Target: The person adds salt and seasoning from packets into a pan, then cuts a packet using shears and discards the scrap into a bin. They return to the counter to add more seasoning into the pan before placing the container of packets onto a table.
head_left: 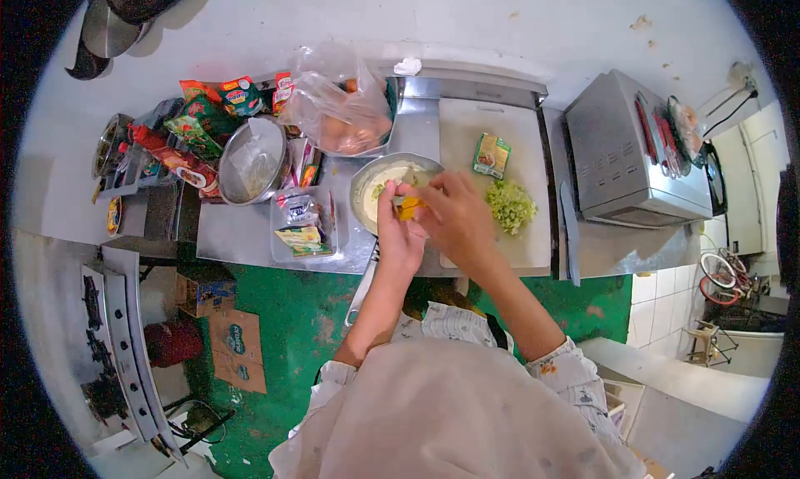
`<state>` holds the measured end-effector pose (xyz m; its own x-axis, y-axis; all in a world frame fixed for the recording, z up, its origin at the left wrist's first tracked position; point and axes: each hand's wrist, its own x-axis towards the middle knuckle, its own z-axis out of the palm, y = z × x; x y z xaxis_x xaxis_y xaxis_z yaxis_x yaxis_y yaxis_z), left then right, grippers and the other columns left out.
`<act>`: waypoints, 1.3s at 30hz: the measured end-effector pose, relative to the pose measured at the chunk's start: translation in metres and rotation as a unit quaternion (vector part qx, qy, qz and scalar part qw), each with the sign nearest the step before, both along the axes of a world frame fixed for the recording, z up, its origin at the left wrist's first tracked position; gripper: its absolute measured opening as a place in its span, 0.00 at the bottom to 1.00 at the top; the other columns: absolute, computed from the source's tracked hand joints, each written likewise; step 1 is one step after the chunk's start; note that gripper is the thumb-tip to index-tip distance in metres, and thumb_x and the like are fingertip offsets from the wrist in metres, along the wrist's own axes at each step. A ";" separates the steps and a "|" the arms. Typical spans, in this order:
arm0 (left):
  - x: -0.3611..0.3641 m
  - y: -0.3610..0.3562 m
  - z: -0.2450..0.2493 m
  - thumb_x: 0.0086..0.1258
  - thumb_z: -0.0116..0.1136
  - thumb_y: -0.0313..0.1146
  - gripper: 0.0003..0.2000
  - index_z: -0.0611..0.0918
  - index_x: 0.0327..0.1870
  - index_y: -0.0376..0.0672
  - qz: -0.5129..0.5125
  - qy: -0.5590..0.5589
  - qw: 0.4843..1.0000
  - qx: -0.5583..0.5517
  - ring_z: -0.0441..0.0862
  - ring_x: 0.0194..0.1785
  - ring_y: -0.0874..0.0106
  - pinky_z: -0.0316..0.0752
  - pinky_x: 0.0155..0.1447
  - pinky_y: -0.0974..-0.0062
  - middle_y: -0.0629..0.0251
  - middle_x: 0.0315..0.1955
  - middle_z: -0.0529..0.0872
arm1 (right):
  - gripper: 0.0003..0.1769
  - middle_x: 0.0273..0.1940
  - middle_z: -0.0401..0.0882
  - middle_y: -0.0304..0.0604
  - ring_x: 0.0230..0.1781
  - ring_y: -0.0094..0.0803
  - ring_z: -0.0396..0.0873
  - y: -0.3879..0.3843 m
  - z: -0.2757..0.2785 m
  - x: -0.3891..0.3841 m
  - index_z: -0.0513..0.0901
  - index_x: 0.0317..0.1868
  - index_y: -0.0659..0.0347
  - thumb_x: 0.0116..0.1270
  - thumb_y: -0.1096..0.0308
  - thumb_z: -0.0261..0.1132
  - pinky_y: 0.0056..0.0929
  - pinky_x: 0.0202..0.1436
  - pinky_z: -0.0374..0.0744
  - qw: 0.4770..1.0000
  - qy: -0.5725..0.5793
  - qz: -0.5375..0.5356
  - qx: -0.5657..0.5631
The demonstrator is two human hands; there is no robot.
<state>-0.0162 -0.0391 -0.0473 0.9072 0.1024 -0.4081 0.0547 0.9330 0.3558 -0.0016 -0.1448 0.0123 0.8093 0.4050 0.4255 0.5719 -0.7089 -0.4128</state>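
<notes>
- One small, bright yellow packet (411, 208) is being pinched by the left hand (403, 233)
- Its right side is being gripped by the right hand (458, 217)
- It is being held above the pan (432, 165)

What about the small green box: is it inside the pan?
No, the small green box is on the white cutting board, to the right of the pan.

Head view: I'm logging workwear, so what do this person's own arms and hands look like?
The left hand and right hand wear no gloves, and both forearms are bare. The right sleeve is whitish with grey motifs and orange-brown flowers; the left sleeve is similarly pale and patterned.
</notes>
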 end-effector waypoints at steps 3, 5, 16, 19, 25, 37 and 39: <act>0.000 0.002 0.000 0.68 0.53 0.46 0.10 0.76 0.34 0.52 0.014 0.021 1.000 -0.001 0.78 0.41 0.76 0.74 0.46 0.71 0.75 0.34 0.80 | 0.10 0.34 0.75 0.43 0.35 0.40 0.75 -0.028 -0.013 0.012 0.82 0.38 0.58 0.53 0.72 0.66 0.35 0.36 0.75 0.996 0.028 -0.046 0.070; 0.000 0.003 -0.004 0.68 0.54 0.46 0.09 0.76 0.33 0.52 0.022 0.034 0.999 -0.002 0.78 0.41 0.76 0.75 0.45 0.71 0.75 0.33 0.80 | 0.07 0.34 0.76 0.48 0.36 0.45 0.76 -0.056 -0.029 0.017 0.82 0.37 0.59 0.57 0.70 0.62 0.38 0.38 0.76 0.985 0.087 -0.129 0.076; -0.001 0.001 -0.009 0.67 0.54 0.48 0.12 0.75 0.34 0.51 0.023 0.042 0.999 0.016 0.78 0.41 0.77 0.77 0.44 0.69 0.74 0.32 0.79 | 0.07 0.35 0.75 0.47 0.38 0.48 0.76 -0.119 -0.195 -0.005 0.81 0.33 0.60 0.56 0.67 0.64 0.43 0.38 0.76 0.965 0.089 -0.222 -0.111; -0.001 0.001 -0.008 0.67 0.54 0.49 0.12 0.75 0.34 0.51 0.019 0.039 0.999 0.018 0.78 0.41 0.77 0.77 0.44 0.69 0.75 0.33 0.79 | 0.09 0.38 0.74 0.47 0.41 0.48 0.74 -0.116 -0.197 -0.002 0.80 0.35 0.61 0.56 0.65 0.64 0.44 0.40 0.76 0.947 0.128 -0.257 -0.142; -0.001 0.002 -0.009 0.67 0.54 0.48 0.12 0.76 0.34 0.51 0.022 0.032 0.999 0.004 0.78 0.41 0.77 0.76 0.43 0.70 0.74 0.32 0.80 | 0.08 0.36 0.77 0.49 0.37 0.44 0.77 -0.117 -0.161 0.003 0.77 0.38 0.60 0.62 0.66 0.58 0.41 0.37 0.76 0.927 0.225 -0.300 0.013; -0.002 -0.007 0.005 0.66 0.53 0.51 0.15 0.78 0.34 0.48 0.000 0.028 0.999 0.028 0.79 0.42 0.74 0.75 0.47 0.69 0.71 0.34 0.82 | 0.05 0.30 0.76 0.39 0.22 0.22 0.75 -0.072 0.016 -0.016 0.81 0.36 0.62 0.59 0.76 0.65 0.20 0.26 0.73 0.894 0.145 -0.056 0.420; -0.003 -0.008 0.004 0.66 0.53 0.51 0.15 0.78 0.33 0.49 -0.002 0.027 0.999 0.036 0.79 0.42 0.75 0.75 0.48 0.68 0.72 0.33 0.82 | 0.04 0.30 0.75 0.40 0.24 0.23 0.75 -0.059 0.028 -0.021 0.80 0.37 0.65 0.61 0.77 0.63 0.19 0.27 0.74 0.894 0.147 -0.036 0.421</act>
